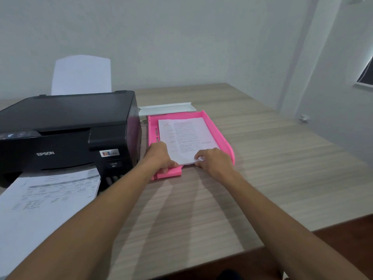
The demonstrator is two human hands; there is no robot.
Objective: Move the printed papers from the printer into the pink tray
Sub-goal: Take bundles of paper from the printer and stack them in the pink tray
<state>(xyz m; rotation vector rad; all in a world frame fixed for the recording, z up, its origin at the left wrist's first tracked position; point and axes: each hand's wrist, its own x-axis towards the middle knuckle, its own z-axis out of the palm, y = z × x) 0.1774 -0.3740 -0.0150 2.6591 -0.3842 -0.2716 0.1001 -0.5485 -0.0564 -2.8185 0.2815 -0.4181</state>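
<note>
A black Epson printer [66, 130] stands at the left of the wooden table. A printed sheet with tables [48, 197] lies in its output slot, reaching toward me. Blank paper [80, 75] stands upright in its rear feeder. To the printer's right lies the pink tray [218, 130] with a stack of printed pages [187, 140] inside. My left hand [159, 156] grips the stack's near left edge. My right hand [214, 160] pinches the stack's near right corner.
A white tray [167, 108] lies just behind the pink one. The wooden table [272, 168] stretches to the right and toward me, ending at a front edge low on the right. A white wall rises behind.
</note>
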